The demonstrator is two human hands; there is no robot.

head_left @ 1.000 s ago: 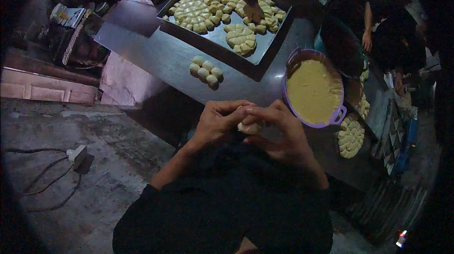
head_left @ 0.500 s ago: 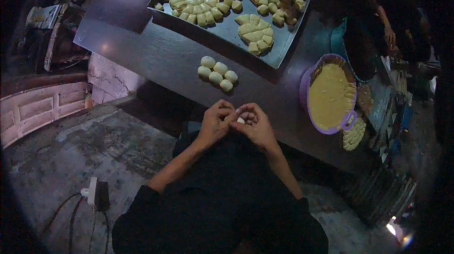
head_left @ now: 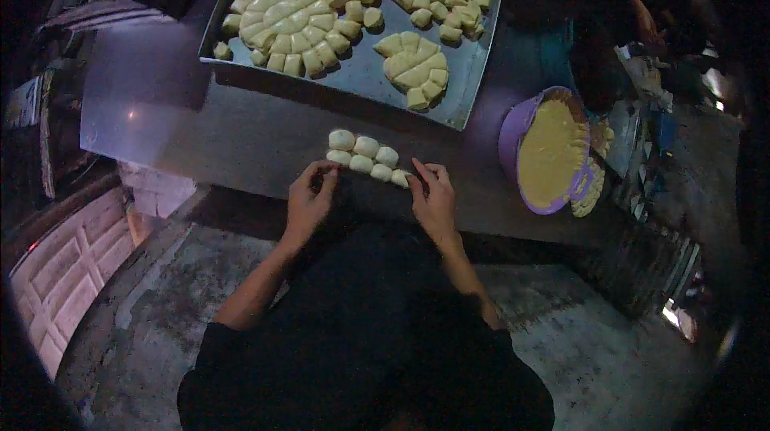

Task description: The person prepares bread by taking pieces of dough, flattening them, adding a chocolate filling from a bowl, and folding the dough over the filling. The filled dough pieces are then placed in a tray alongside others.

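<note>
Several pale dough balls [head_left: 361,164] lie on the dark table in two touching rows between my hands. My left hand [head_left: 311,200] is by the left end of the near row, thumb and forefinger apart, the forefinger's tip close against the end ball. At the other end, my right hand [head_left: 434,197] has its thumb at the last small dough ball [head_left: 401,178], which rests on the table. Its forefinger stretches past, apart from the thumb. Neither hand grips a ball.
Beyond the balls stands a metal tray [head_left: 321,88] with scored dough rounds and cut pieces. A purple basin [head_left: 511,138] of yellow mixture is at the right, a patterned yellowish piece [head_left: 589,198] beside it. Another person's arm [head_left: 638,10] shows at the upper right.
My hands have parted and moved forward from the table edge to the dough balls. The ball from my right hand now lies at the row's right end. The view has turned.
</note>
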